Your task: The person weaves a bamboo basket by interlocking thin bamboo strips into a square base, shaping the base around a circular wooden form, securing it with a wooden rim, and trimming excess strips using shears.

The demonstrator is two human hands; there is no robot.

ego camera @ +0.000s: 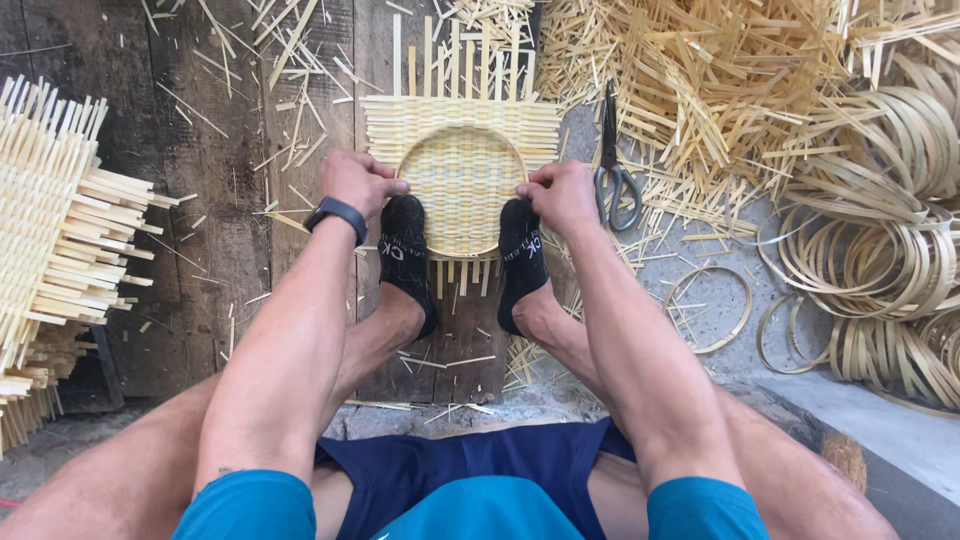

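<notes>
far left of the left hand (358, 182), a stack of woven mats (55, 230) with loose strip ends sticking out, lying on dark wooden boards (200, 150). left hand curled shut, gripping the left rim of a bamboo hoop (462, 134), a black watch (337, 214) on that wrist. between both hands, a square woven mat (460, 120) with the hoop pressed onto its middle, shaping a shallow round tray (462, 190); nothing lying inside the tray but its own weave. just below the hands, two feet in black socks (404, 250) pinning the near edge of the mat. right hand (560, 195) closed, pinching the right rim of the hoop. just right of the right hand, scissors (615, 165) flat on the ground, handles nearest. beyond and further right, a heap of cut bamboo strips (700, 90). lower right of that hand, single loose hoops (708, 308), and at far right a big pile of coiled hoops (880, 240).
</notes>
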